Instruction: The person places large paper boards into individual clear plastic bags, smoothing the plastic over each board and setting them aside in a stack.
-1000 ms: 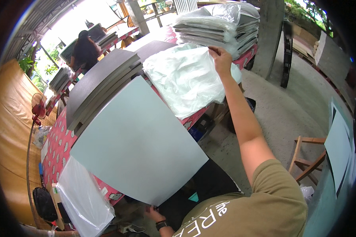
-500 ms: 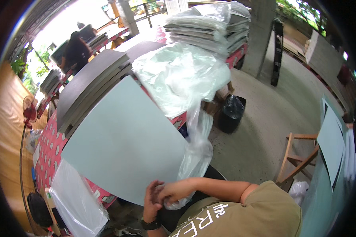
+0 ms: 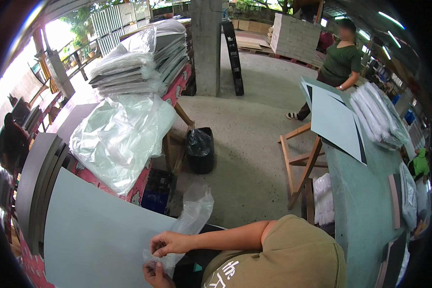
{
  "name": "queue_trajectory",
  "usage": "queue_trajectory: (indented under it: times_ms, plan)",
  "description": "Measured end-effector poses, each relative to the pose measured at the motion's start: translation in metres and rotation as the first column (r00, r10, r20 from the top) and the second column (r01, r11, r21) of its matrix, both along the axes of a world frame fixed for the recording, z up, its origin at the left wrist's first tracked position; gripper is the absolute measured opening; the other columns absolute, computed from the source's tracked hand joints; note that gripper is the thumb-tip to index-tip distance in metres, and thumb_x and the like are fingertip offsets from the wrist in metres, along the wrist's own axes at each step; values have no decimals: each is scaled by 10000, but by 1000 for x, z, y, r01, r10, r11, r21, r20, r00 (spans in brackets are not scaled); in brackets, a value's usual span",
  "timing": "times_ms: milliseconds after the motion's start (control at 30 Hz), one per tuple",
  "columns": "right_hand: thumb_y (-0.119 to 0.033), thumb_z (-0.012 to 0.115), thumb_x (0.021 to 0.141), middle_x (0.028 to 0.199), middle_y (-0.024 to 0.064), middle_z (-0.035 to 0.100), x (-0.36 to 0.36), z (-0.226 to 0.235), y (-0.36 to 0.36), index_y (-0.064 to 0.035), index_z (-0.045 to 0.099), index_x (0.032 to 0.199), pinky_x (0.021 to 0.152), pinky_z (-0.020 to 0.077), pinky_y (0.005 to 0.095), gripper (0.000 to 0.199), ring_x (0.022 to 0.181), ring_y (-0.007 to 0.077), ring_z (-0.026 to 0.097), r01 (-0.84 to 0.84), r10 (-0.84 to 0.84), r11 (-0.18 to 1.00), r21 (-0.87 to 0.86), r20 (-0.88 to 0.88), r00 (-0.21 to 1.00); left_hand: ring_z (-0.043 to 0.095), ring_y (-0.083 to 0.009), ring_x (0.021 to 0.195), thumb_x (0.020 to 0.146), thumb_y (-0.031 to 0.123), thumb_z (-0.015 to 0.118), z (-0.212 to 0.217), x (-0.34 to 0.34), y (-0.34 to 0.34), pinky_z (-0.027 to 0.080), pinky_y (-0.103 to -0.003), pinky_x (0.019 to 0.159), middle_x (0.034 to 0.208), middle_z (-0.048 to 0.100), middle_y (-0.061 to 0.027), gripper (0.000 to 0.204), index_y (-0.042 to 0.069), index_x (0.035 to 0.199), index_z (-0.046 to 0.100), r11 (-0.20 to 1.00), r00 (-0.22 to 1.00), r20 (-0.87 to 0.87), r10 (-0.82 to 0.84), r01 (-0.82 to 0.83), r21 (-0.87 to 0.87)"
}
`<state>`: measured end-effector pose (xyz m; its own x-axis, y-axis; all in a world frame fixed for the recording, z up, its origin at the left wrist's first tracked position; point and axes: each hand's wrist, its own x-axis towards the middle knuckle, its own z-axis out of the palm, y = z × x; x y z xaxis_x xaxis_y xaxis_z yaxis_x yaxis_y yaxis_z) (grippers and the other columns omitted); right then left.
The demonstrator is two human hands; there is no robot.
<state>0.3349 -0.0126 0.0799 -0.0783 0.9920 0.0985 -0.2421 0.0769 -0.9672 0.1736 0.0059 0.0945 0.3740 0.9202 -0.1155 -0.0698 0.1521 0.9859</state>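
A clear plastic bag or sheet trails over the near right edge of a large pale blue-grey board. Its crumpled near end comes between my hands. My right hand pinches this film with thumb and fingers, its forearm crossing from the right. Just below it, my left hand has its fingers curled against the film's end, partly cut off by the lower edge. The board lies beside a stack of dark grey boards at the left.
A heap of clear plastic and a wrapped stack lie farther along the table. A lined black bin stands on the floor. At the right are a glass-topped table, a wooden trestle and a person standing behind it.
The view has swung to the right, bringing the right-hand table and a standing person in. My hands, clasped close together before, are now slightly apart with the plastic film between them.
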Motion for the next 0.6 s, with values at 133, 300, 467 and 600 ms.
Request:
queue_trajectory:
  times_ms: [133, 300, 467, 600]
  plan:
    - [-116, 556, 781, 709, 31, 544, -8, 10, 9, -8, 520, 874, 561, 432, 247, 148, 658, 91, 515, 15, -12, 998, -54, 57, 998, 497, -121, 750, 771, 91, 569, 8, -3, -5, 403, -244, 676, 836, 524, -51, 148, -1, 851, 486, 991, 967, 255, -26, 59, -123]
    - [-116, 513, 802, 747, 49, 567, 17, 28, 30, -86, 452, 1119, 553, 453, 251, 324, 566, 113, 521, 128, -135, 991, 42, 339, 931, 477, -86, 670, 754, 81, 585, -25, -15, 2, 383, -208, 621, 744, 530, -21, 125, 3, 837, 534, 974, 964, 236, 119, -67, -216]
    - [-30, 391, 758, 667, 68, 555, 107, 100, 162, -107, 264, 1304, 459, 414, 236, 566, 471, 113, 461, 305, -349, 937, 171, 528, 774, 485, -85, 677, 774, 93, 577, -18, -40, -4, 392, -220, 622, 755, 535, -24, 136, -6, 860, 539, 951, 943, 250, 221, -152, -268]
    - [-3, 365, 739, 650, 98, 576, 140, 138, 264, -134, 238, 1317, 440, 424, 278, 606, 475, 139, 476, 369, -246, 929, 36, 803, 542, 489, -90, 669, 776, 104, 582, -25, -60, -10, 391, -217, 610, 762, 542, -29, 160, -15, 875, 543, 927, 920, 227, 319, -253, -275]
